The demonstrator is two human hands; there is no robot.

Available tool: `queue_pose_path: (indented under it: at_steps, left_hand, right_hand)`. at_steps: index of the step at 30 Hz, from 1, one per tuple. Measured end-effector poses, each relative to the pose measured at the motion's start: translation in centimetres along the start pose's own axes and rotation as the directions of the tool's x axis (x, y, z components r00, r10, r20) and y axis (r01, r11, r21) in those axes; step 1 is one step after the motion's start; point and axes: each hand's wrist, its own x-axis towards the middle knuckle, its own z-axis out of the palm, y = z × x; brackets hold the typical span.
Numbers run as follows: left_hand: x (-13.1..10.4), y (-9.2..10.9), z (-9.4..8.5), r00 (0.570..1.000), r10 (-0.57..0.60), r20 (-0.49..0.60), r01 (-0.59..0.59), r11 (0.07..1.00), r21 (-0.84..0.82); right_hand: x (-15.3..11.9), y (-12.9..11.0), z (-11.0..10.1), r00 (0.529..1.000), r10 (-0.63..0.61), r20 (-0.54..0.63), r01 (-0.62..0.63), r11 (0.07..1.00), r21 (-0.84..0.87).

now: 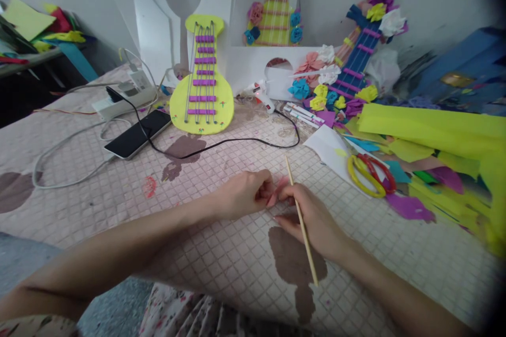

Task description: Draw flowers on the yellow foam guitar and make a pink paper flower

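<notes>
Between my two hands, above the patterned tablecloth, is a small piece of pink paper [281, 184]. My left hand [245, 194] is curled closed, its fingers pinching the left side of the pink paper. On the other side, my right hand [312, 216] pinches the paper's right edge with thumb and finger. A thin wooden stick [302, 221] also rests in my right hand, slanting down toward me across the fingers. The exact grip of the fingertips on the paper is partly hidden.
A yellow paper guitar [203, 97] leans at the back. A glue gun [259, 96] with a black cord [237, 140] lies behind my hands. Left are a phone [138, 134] and a power strip [124, 100]. Right are scissors [366, 176], paper scraps [411, 210] and a flower-covered blue guitar [356, 66].
</notes>
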Motion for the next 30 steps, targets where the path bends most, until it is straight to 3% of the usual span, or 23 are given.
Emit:
queue_pose_path:
  at_steps: [11,20,25,30]
  left_hand:
    - [-0.2,0.3,0.4,0.996,0.065,-0.054,-0.064,0.998,0.019]
    - [-0.1,0.0,0.8,0.968,0.231,-0.099,-0.217,0.967,0.136]
    - [-0.1,-0.1,1.4,0.967,0.225,-0.123,-0.215,0.973,0.084]
    - [-0.1,-0.1,1.9,0.969,0.206,-0.135,-0.2,0.978,0.056]
  right_hand:
    - [-0.3,0.6,0.0,0.997,-0.06,-0.058,0.052,0.99,-0.129]
    - [-0.5,1.3,-0.8,0.999,-0.028,-0.028,0.024,0.986,-0.163]
    - [-0.5,0.9,-1.1,0.999,-0.046,0.003,0.046,0.99,-0.13]
    - [-0.6,0.6,-0.8,0.998,-0.039,-0.047,0.034,0.994,-0.104]
